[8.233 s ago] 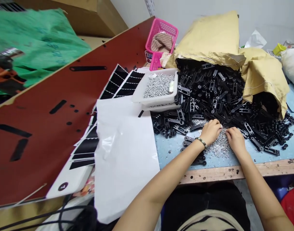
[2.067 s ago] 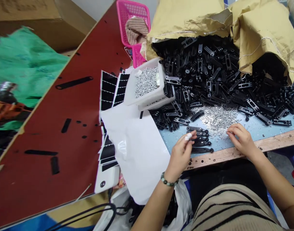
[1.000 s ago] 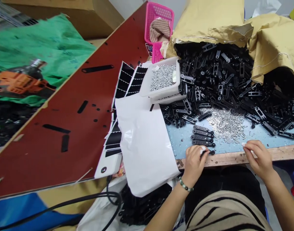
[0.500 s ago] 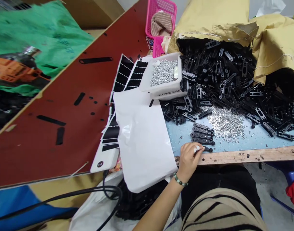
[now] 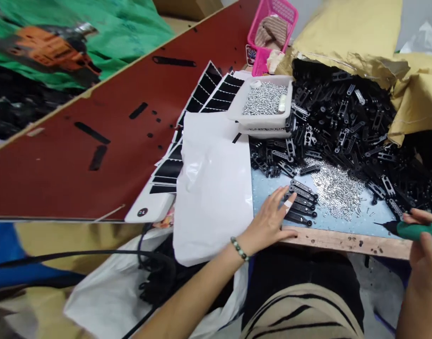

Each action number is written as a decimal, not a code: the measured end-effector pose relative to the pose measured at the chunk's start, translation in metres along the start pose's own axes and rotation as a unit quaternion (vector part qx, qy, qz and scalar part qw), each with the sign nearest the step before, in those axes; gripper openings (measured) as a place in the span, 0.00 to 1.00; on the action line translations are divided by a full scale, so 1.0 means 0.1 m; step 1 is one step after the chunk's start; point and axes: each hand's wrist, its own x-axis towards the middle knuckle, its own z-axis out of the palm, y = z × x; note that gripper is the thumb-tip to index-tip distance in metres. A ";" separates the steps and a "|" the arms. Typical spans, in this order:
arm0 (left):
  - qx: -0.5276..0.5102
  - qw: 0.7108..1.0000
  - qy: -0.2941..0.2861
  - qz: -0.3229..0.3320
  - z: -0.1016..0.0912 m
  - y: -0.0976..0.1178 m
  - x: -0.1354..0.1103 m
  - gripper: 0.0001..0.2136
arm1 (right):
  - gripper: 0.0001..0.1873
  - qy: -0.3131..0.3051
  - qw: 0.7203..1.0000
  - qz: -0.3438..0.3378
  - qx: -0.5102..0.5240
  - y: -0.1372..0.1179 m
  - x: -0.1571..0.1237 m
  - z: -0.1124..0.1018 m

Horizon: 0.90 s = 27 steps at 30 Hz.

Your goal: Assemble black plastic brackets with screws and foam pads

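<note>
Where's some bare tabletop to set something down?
Bare blue tabletop shows by the wooden edge, between aligned black plastic arms and the green pointed tool, and between the glossy white sheet and left hand. Crowded: behind, with silver screws and heaped black parts.

Workbench [image 5: 357, 227], blue top, wooden front edge [image 5: 339, 240]. Near front-left corner: black arms [image 5: 302, 201], row. Rightward: silver screws [image 5: 345, 194], piled. Toward back edge: black links [image 5: 343, 127], heaped; yellow paper sack [image 5: 353, 30].

Row of parts [image 5: 301, 202] nr bench [image 5: 346, 239] front, L hand [image 5: 267, 221] at its L side; screw pile [image 5: 339, 188] just R; parts heap [image 5: 330, 123] behind, then sacks [image 5: 364, 28]. Screw tub [image 5: 265, 124] L of heap, sheet [image 5: 216, 193] before it. R hand [image 5: 427, 245] w/ driver [image 5: 407, 230] far R.
</note>
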 end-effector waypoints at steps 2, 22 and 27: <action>0.006 1.000 -0.025 0.006 0.02 -0.11 0.09 0.46 | 0.20 -0.064 0.997 -0.010 0.032 -0.02 0.03 0.23; -0.073 0.996 -0.039 -0.033 0.11 -0.25 0.35 0.40 | 0.05 -0.252 0.949 -0.100 0.158 0.19 0.15 1.88; -0.068 0.996 -0.045 -0.034 0.11 -0.24 0.34 0.40 | 0.06 -0.273 0.945 -0.083 0.161 0.19 0.17 1.92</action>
